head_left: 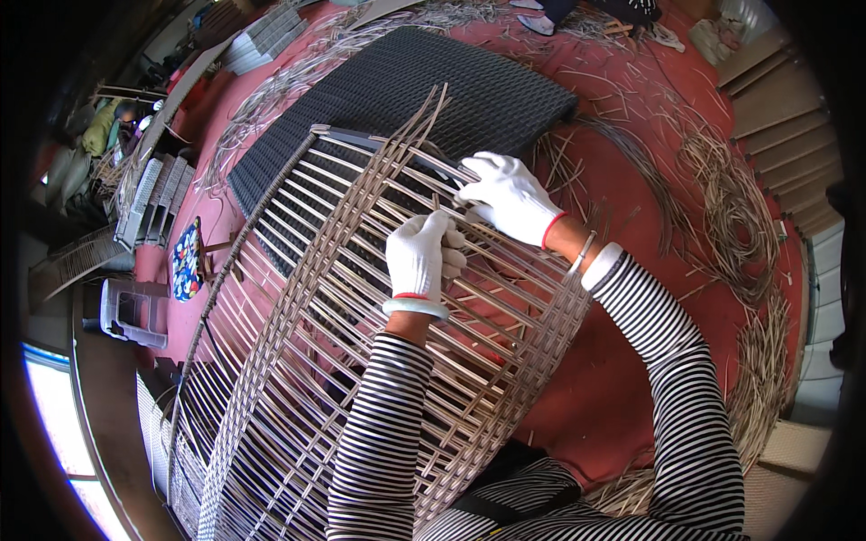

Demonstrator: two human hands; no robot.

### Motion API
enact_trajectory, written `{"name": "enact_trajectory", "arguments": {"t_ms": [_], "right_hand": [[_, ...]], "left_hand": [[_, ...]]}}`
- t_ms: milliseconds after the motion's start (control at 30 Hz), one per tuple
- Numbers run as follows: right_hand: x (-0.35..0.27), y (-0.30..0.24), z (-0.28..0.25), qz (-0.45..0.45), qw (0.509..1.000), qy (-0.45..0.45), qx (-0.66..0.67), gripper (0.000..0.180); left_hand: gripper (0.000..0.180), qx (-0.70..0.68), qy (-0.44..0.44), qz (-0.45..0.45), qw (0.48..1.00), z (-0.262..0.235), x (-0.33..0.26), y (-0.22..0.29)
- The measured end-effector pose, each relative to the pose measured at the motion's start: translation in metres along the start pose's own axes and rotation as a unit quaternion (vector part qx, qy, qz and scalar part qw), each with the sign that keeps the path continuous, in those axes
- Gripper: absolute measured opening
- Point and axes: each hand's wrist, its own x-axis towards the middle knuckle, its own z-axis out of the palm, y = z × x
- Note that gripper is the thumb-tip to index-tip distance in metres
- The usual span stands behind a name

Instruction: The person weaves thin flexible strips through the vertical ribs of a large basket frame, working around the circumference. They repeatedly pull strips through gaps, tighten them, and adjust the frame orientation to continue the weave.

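Observation:
A partly woven wicker panel [298, 298] of greyish-brown strands leans across my lap, with long rods strung over a frame and denser woven bands across them. My left hand [419, 255], in a white glove with a red cuff, is closed above the rods; a short strand end [437, 200] pokes up from its fingers. My right hand [510, 194], gloved the same way, curls over the panel's far right edge, its fingertips partly hidden. Loose strand ends [433, 113] stick out past the frame at the top of one band.
Beyond the panel lies a large dark woven piece [433, 86] on the red floor [595, 379]. Coils and scraps of strand [722, 207] spread along the right. At left stand a clear plastic bin [133, 311] and a patterned stool [188, 261]. Another person's feet [537, 20] show at the top.

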Motion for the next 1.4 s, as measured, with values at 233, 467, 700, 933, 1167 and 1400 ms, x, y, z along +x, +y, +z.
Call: {"name": "enact_trajectory", "arguments": {"t_ms": [233, 467, 700, 933, 1167, 1400], "right_hand": [[0.004, 0.023, 0.016, 0.047, 0.981, -0.078, 0.172, 0.038], [0.006, 0.023, -0.011, 0.011, 0.976, -0.021, 0.216, 0.031], [-0.001, 0.015, 0.007, 0.116, 0.970, -0.024, 0.213, 0.036], [0.001, 0.028, 0.013, 0.174, 0.876, 0.175, 0.414, 0.032], [0.030, 0.098, -0.017, 0.319, 0.781, 0.036, 0.535, 0.017], [0.004, 0.072, 0.025, 0.334, 0.689, 0.105, 0.635, 0.021]], "left_hand": [[0.028, 0.139, 0.023, 0.032, 0.990, 0.009, 0.010, -0.016], [0.033, 0.368, 0.030, 0.190, 0.910, 0.013, 0.029, -0.036], [0.031, 0.397, 0.049, 0.202, 0.894, 0.025, 0.024, -0.040], [0.041, 0.395, 0.120, 0.433, 0.801, -0.039, -0.104, -0.041], [0.055, 0.640, 0.219, 0.276, 0.683, -0.184, -0.286, -0.085], [0.088, 0.667, 0.253, 0.081, 0.697, -0.218, -0.329, -0.106]]}}
